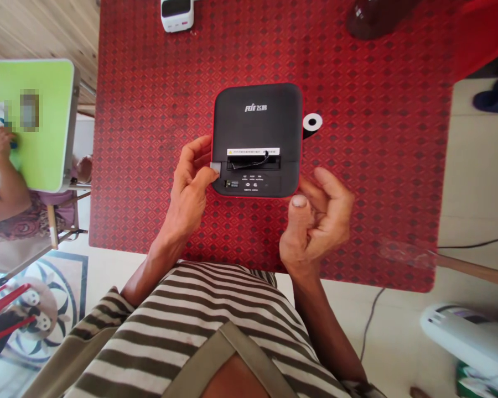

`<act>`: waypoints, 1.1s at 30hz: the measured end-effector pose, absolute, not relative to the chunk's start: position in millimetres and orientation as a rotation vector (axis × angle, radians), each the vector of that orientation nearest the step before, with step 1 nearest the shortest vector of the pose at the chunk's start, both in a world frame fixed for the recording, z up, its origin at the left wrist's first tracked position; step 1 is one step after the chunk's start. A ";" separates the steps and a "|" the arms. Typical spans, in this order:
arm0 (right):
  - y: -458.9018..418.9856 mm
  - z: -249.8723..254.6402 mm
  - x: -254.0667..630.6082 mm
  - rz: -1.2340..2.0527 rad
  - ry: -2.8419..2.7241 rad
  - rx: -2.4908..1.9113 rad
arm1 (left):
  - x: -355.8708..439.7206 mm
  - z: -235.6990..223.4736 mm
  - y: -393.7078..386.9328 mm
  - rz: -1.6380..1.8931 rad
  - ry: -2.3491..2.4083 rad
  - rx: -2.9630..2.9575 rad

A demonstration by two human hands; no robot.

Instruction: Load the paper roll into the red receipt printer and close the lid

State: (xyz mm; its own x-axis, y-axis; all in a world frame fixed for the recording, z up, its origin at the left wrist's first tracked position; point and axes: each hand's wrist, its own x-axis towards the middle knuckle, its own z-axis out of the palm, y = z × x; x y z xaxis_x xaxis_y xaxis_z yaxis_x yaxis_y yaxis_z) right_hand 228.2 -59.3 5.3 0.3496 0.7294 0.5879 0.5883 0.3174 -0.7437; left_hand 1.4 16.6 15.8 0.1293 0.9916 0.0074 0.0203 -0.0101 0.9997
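A black receipt printer point(257, 127) with a red rim faces me over the red patterned table. Its top carries a white logo, a white warning strip and a paper slot with a dark, thin strand across it. My left hand point(193, 179) grips the printer's lower left edge, thumb on a grey latch and fingers along the side. At the lower right corner is my right hand point(319, 221), its fingers loosely curled and its thumb apart; the fingertips are close to the printer's edge, and whether they touch is unclear. Just right of the printer lies a small white paper roll point(312, 122).
The red table point(377, 166) spans the middle. A white device with a dark screen point(177, 15) and a dark brown object point(371, 19) stand at its far side. On the left, another person's hand point(0, 145) rests at a green table point(56, 138). A cable point(371, 323) runs along the floor.
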 end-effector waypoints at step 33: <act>102.9 62.4 235.5 0.345 -2.486 -1.547 | 8.0 -5.5 8.7 1.227 1.021 1.301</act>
